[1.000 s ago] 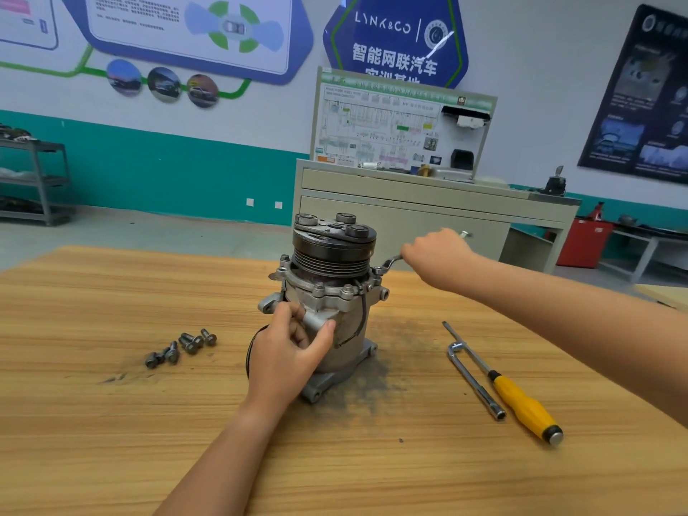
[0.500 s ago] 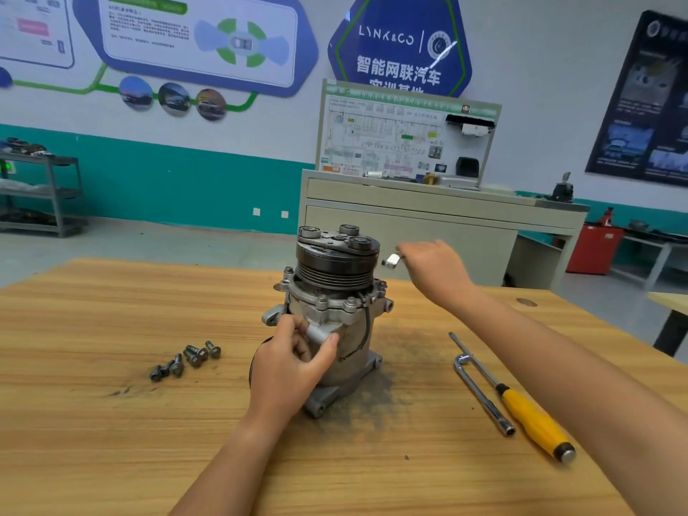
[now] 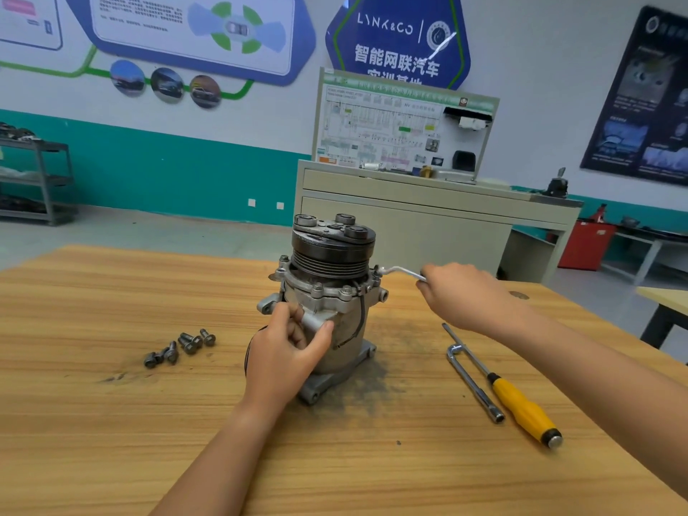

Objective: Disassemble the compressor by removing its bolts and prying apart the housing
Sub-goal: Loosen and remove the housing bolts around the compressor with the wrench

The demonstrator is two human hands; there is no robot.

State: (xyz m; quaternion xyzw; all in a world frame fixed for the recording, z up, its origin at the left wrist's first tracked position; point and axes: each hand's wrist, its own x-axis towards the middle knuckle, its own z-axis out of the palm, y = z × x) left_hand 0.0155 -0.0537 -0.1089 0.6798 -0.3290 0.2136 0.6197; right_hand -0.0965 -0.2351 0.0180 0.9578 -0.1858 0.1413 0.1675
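Head view: compressor point(image 3: 331, 303) stands upright mid-table point(image 3: 111, 422) on a dusty grey smear. Left hand point(image 3: 286, 351) grips a stub on its housing; right hand point(image 3: 458, 296) is curled round a wrench point(image 3: 400, 270) set on a flange bolt (loose bolts point(image 3: 182, 346) lie left).

We're in an automotive training workshop: we see the Lynk & Co sign point(image 3: 396, 39) up on the wall point(image 3: 540, 68), a wiring-diagram board point(image 3: 387, 132) atop a grey cabinet point(image 3: 428, 225), a metal rack point(image 3: 33, 146), and a compressor point(image 3: 335, 262) on our wooden workbench point(image 3: 111, 422).
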